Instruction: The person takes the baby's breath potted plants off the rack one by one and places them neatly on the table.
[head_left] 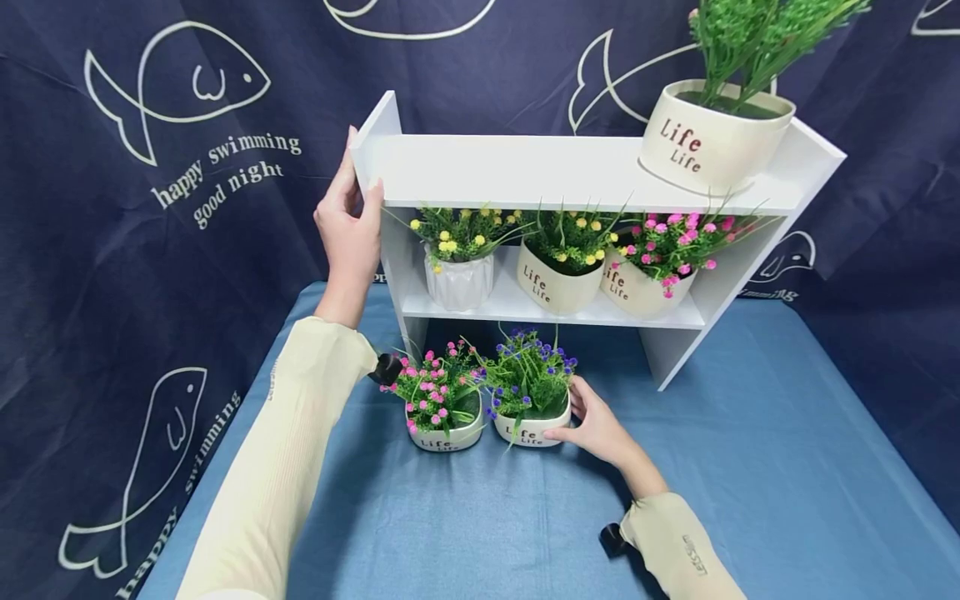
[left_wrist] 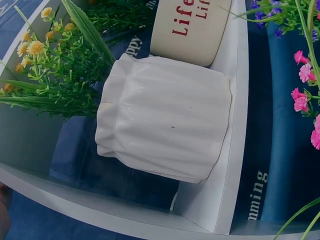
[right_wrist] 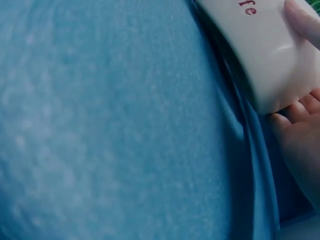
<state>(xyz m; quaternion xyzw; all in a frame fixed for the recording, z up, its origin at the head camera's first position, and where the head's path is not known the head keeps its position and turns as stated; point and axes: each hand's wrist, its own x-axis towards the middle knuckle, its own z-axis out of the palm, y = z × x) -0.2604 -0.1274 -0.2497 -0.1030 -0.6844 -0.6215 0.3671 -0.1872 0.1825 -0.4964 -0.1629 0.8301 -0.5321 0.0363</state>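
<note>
My left hand (head_left: 351, 229) holds the left side panel of a white shelf (head_left: 517, 171), with the thumb at its front edge and the fingers on its outer side. On the blue cloth below, my right hand (head_left: 596, 425) grips the right end of a cream flowerpot (head_left: 510, 429) with purple-blue flowers, thumb on its front. In the right wrist view, the fingers (right_wrist: 300, 112) curl round the end of this pot (right_wrist: 270, 55). Just left of it stands a cream pot with pink flowers (head_left: 431, 396). The white fluted pot (left_wrist: 165, 115) sits on the shelf close to my left wrist.
On the middle board are the fluted pot with yellow flowers (head_left: 459, 279), a cream pot (head_left: 558, 279) with yellow flowers and another with pink flowers (head_left: 678, 237). A larger cream pot (head_left: 712, 142) with tall greenery stands at the top right. Dark fish-print cloth (head_left: 187, 275) hangs behind.
</note>
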